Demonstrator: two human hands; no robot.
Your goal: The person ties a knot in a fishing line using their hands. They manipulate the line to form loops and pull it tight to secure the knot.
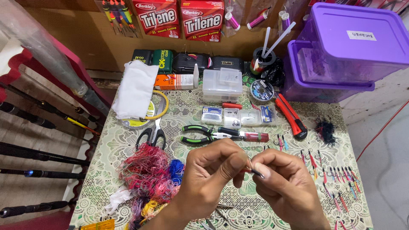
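Hands (249, 172) pinch a small hook (257, 172).

Both hands meet above the lace-patterned tablecloth (187, 111) — left hand (208, 172) and right hand (283, 185) pinching a small hook (254, 171) — pliers (204, 133) just beyond.

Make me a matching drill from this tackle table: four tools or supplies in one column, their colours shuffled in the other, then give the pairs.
Things:
1. pliers
2. utility knife
3. storage bins
4. folded cloth

Colours:
A. purple
B. white
C. green and black handles
D. red and black

Pairs: 1-C, 2-D, 3-A, 4-B.

Both the left hand and the right hand pinch a small item between them above the table, in front of the pliers.
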